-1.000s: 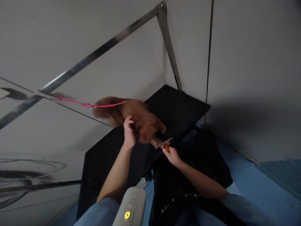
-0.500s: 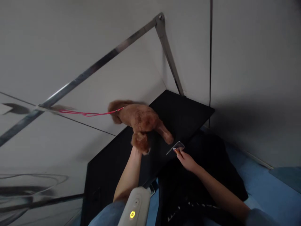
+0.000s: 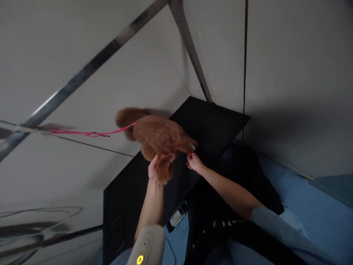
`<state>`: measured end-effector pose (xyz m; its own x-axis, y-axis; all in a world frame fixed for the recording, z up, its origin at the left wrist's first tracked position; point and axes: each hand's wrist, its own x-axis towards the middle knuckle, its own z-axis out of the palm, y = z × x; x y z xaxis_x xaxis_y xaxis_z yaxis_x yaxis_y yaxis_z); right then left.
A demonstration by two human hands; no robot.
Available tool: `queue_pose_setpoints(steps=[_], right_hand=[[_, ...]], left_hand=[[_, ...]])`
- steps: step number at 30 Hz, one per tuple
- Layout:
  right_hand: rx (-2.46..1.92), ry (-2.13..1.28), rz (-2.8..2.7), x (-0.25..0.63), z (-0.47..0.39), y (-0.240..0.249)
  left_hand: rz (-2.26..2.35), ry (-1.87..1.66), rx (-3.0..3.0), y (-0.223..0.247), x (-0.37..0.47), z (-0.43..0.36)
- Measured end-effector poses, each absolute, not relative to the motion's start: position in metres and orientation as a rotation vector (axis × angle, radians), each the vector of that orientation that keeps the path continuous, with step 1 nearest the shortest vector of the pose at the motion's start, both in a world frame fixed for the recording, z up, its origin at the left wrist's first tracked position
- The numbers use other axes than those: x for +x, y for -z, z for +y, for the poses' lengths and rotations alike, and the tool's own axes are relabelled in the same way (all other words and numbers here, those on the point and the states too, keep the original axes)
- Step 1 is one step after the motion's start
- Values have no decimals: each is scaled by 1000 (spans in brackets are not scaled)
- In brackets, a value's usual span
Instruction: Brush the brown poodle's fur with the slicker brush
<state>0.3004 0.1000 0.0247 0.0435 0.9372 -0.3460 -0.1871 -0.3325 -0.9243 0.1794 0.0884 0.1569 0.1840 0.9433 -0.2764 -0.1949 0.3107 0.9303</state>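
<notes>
A brown, curly-coated dog [image 3: 161, 134] is on a black table [image 3: 212, 129], with a pink lead [image 3: 110, 132] running from it to the left. My left hand [image 3: 152, 169] is closed round a furry part of the dog at its near side; the fingers are partly hidden by fur, and I cannot tell which body part it is. Held in my closed right hand [image 3: 193, 162] is a grooming brush [image 3: 192, 148] with a shiny metal head, which is against the fur at the dog's right end. Most of the brush is hidden by the hand and fur.
A metal arm [image 3: 91, 70] slants above the table, and the lead hangs from it. Grey wall panels [image 3: 298, 73] stand behind. A pale device with a yellow light [image 3: 146, 244] sits low in front of me. A cable [image 3: 171, 250] hangs by the table's near edge.
My right hand has moved up and left, bringing the brush from beside the dog to its fur. My left hand has shifted slightly up and left. The whole view has shifted a little.
</notes>
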Motion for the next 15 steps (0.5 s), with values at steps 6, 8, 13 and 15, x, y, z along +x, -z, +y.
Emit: queue_pose_setpoints(steps=[6, 8, 13, 15], right_hand=[[-1264, -1478, -628, 293, 92, -5], [-1264, -1504, -584, 294, 87, -1], [-1190, -1467, -574, 303, 93, -4], [-1200, -1466, -559, 308, 93, -5]], left_hand=[[948, -1142, 1002, -172, 213, 74], [931, -1090, 1010, -180, 222, 75], [989, -1084, 889, -204, 245, 79], [1007, -1215, 814, -214, 255, 77]])
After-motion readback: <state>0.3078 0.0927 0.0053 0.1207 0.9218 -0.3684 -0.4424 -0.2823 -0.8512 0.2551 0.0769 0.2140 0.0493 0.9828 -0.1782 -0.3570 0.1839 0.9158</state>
